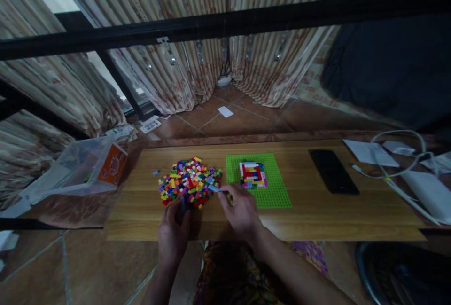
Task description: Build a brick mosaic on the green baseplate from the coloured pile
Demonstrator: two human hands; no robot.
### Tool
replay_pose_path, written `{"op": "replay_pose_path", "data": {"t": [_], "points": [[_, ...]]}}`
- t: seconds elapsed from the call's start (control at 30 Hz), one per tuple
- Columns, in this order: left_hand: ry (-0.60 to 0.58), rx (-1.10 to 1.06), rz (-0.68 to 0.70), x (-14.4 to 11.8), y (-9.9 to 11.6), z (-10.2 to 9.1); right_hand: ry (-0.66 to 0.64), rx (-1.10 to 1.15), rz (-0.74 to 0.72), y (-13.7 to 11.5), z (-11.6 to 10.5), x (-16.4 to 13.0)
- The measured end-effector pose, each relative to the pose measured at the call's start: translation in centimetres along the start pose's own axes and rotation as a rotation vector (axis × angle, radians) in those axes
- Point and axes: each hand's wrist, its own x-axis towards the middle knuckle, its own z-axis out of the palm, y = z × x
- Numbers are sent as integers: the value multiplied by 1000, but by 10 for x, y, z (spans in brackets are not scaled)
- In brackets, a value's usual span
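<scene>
A loose pile of small colourful toy bricks [188, 178] lies on the wooden board. At the pile's near edge, my left hand [173, 227] pinches a dark blue brick [183, 204] between thumb and fingers. My right hand [241, 208] is closed on a light blue brick [213, 188], held at the pile's right side. Right of the pile lies a green baseplate [275, 187]. Bricks in several colours form a roughly square build [252, 174] on it, with red and yellow in the middle. My right wrist is just left of the baseplate's near edge.
A black phone [334, 171] lies on the wooden board [369, 215], right of the baseplate. Beyond it are a white cable [401, 131] and white papers [369, 152]. A clear plastic bin [84, 159] with an orange label stands at left. One small blue brick [156, 172] lies apart.
</scene>
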Motion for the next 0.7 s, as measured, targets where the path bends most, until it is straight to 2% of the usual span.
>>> {"op": "replay_pose_path", "data": {"t": [0.17,0.3,0.47,0.7], "points": [[-18,27,-54,5,7,-5,181,24,203,48,-55,-25],[-40,58,-114,9,16,-7,242,-37,358,79,-82,-35],[-47,81,-139,10,20,-6,288,-21,348,98,-94,-27],[-3,82,-93,8,15,-1,295,-36,282,105,-95,-11]]}}
